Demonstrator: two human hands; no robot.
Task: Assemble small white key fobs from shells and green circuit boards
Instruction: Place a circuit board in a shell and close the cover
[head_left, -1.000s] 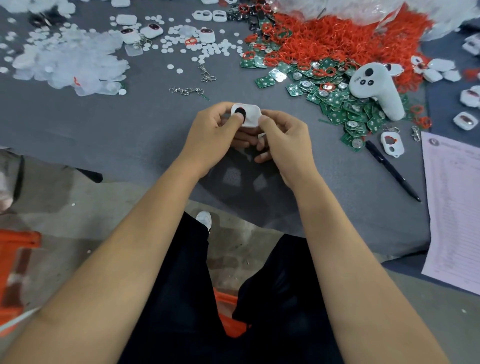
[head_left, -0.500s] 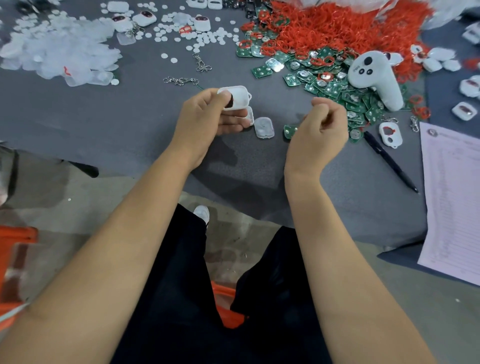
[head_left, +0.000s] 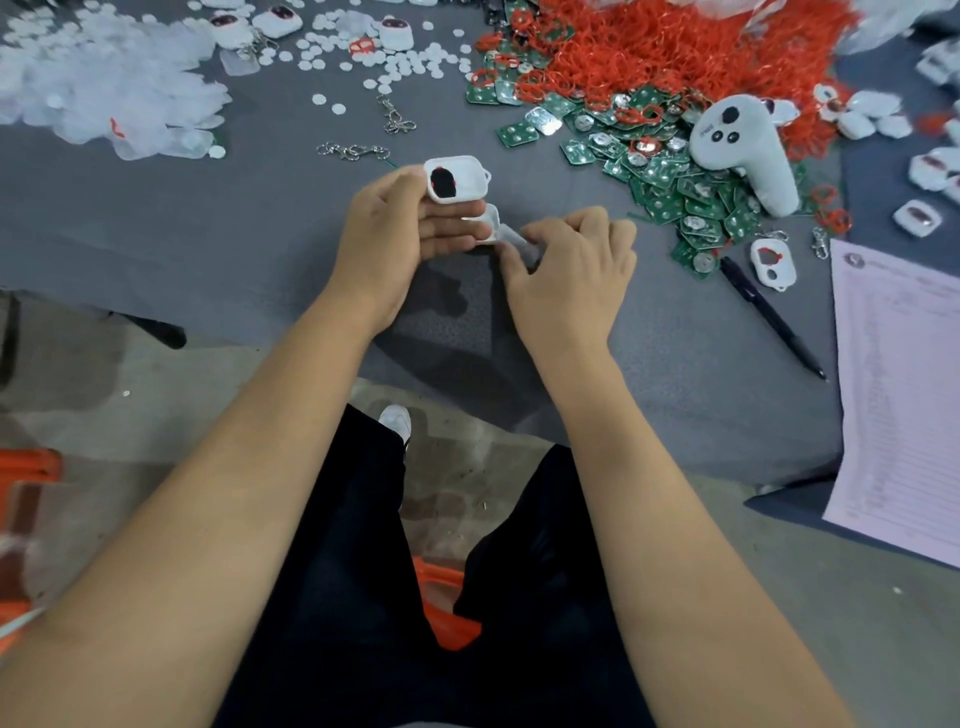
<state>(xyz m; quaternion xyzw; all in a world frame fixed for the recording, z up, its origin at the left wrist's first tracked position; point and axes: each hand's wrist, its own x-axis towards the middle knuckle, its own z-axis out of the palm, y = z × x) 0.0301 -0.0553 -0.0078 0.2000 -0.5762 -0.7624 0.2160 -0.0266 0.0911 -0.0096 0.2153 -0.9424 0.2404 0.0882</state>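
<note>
Our right hand (head_left: 569, 260) has dropped from mid-air to pinch the clear shell piece (head_left: 511, 240) at frame centre, just right of our left hand (head_left: 400, 228), which grips the white shell (head_left: 457, 179) slightly higher.

2 hands (head_left: 384, 228) (head_left: 571, 265), 1 pen (head_left: 769, 317) (blk)

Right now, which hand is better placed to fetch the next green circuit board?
Right, probably. The right hand lies nearest the green circuit boards and only touches a clear piece, while the left hand grips the white shell.
</note>
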